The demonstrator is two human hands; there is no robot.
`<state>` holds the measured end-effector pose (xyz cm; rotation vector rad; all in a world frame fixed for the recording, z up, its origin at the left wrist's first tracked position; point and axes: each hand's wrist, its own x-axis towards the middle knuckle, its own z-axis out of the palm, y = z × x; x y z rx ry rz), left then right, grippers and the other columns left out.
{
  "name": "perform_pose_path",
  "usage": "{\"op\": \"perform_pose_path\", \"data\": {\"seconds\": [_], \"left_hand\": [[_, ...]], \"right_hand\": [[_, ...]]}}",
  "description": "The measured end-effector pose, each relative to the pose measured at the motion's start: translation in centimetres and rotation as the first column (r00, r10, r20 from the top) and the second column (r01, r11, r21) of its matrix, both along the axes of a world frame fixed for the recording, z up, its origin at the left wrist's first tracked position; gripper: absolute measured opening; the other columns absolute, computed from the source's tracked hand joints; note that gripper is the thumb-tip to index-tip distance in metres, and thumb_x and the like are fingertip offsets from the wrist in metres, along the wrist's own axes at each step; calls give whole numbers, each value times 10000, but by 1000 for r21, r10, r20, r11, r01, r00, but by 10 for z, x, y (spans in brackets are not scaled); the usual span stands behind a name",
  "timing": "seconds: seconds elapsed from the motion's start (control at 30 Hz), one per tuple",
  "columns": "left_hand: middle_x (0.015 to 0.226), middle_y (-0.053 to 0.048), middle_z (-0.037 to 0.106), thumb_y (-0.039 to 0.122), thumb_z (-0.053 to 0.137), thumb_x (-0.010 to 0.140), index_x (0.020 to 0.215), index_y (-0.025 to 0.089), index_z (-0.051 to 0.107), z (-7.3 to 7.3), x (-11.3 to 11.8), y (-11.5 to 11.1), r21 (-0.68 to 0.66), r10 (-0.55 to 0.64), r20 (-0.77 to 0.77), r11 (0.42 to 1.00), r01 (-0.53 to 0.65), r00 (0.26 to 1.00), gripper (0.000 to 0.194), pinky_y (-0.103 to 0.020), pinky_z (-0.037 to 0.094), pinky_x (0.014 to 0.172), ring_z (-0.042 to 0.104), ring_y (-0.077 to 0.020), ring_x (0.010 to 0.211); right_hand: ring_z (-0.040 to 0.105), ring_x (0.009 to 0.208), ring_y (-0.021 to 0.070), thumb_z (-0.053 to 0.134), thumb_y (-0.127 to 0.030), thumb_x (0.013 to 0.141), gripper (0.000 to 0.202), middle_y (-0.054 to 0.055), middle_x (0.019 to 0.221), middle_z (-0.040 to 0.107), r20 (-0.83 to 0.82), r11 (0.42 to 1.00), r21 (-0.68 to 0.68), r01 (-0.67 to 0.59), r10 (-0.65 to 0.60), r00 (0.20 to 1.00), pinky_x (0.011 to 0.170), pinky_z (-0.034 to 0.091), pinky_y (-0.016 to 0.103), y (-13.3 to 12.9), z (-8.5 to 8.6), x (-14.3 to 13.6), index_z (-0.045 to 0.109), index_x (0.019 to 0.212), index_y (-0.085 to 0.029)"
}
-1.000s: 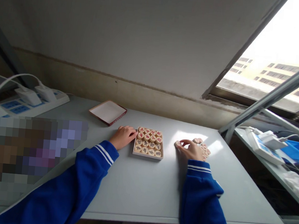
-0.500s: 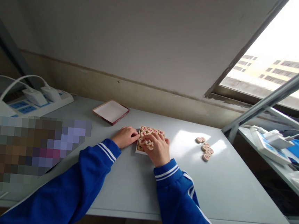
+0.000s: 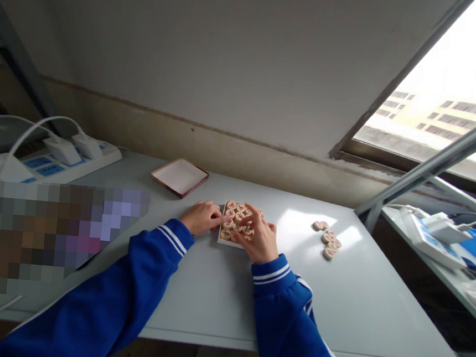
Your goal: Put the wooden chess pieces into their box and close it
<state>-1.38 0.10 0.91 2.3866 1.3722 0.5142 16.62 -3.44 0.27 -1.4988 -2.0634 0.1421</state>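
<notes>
Right hand (image 3: 260, 239) lies over the near right part of the box of pieces (image 3: 237, 224), fingers spread and bent down onto the round wooden discs; whether it grips one cannot be told, as the palm hides the contact. Left hand (image 3: 202, 217) rests against the box's left edge, fingers loosely curled, index finger extended onto the discs in the left column; nothing is enclosed in it. The box sits flat on the grey table (image 3: 219, 293), mid-depth, with discs packed in rows, red and dark characters face up. Loose pieces (image 3: 327, 240) lie in a small cluster to the right, well apart from the box. The empty lid (image 3: 179, 176) lies beyond the left hand, interior up. A power strip (image 3: 58, 160) with plugs occupies the far left.
</notes>
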Motion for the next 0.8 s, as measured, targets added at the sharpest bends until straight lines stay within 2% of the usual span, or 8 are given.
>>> {"op": "perform_pose_path", "data": {"seconds": [0.07, 0.17, 0.27, 0.37, 0.47, 0.6, 0.67, 0.8], "left_hand": [[612, -12, 572, 505, 336, 820, 443, 185, 510, -1, 0, 0, 22, 0, -34, 1000, 1, 999, 524, -263, 332, 663, 486, -141, 669], [629, -13, 572, 519, 361, 804, 475, 189, 518, -2, 1, 0, 62, 9, -79, 998, -4, 997, 492, -263, 315, 624, 482, -144, 665], [641, -16, 572, 506, 335, 816, 495, 187, 518, -1, 1, 0, 66, -1, -100, 998, 7, 995, 488, -262, 310, 612, 482, -143, 665], [641, -16, 570, 512, 335, 814, 499, 186, 518, 1, 2, -1, 55, 1, -94, 998, 4, 996, 489, -260, 312, 611, 484, -144, 665], [643, -15, 575, 535, 374, 791, 504, 187, 529, 3, 3, -2, 48, 19, -82, 999, -15, 996, 477, -261, 313, 609, 485, -146, 661], [642, -18, 571, 544, 378, 785, 503, 185, 529, 2, 3, -2, 48, 20, -83, 999, -16, 996, 480, -261, 314, 609, 480, -145, 657], [648, -18, 575, 512, 354, 805, 515, 187, 537, -1, 1, 0, 47, 10, -83, 999, -6, 996, 473, -263, 322, 627, 483, -146, 667], [747, -25, 617, 353, 307, 844, 629, 192, 585, -5, -3, 4, 37, -46, -90, 998, 49, 995, 386, -274, 341, 703, 504, -160, 749]], "right_hand": [[545, 776, 165, 512, -380, 753, 534, 4, 858, 636, -18, 998, 27, 60, -59, 998, 719, 295, 307, 4, 2, 16, 363, 1244, -235], [519, 838, 198, 451, -321, 782, 380, 33, 936, 620, 27, 953, 89, 289, -292, 956, 743, 293, 342, 12, 2, 51, 472, 1151, -232], [453, 982, 284, 464, -271, 735, 436, 101, 1056, 574, 61, 835, 115, 538, -547, 835, 783, 294, 424, 16, -5, 88, 477, 1162, -184], [403, 1052, 321, 488, -279, 692, 558, 155, 1144, 516, 50, 733, 150, 663, -675, 736, 823, 292, 494, 17, -14, 115, 418, 1228, -141], [335, 1158, 310, 471, -288, 714, 573, 164, 1262, 430, 117, 699, 149, 699, -714, 690, 887, 270, 531, 17, -19, 129, 386, 1259, -129], [232, 1261, 275, 404, -295, 786, 503, 149, 1356, 334, 212, 688, 101, 719, -721, 660, 958, 144, 604, 22, -24, 138, 381, 1262, -137], [220, 1270, 278, 385, -302, 805, 445, 146, 1356, 336, 231, 685, 80, 725, -720, 655, 955, 103, 632, 24, -27, 142, 431, 1219, -148], [287, 1228, 287, 428, -288, 786, 302, 106, 1300, 421, 230, 728, 105, 677, -681, 696, 943, 63, 650, 24, -31, 146, 550, 1042, -185]]}}
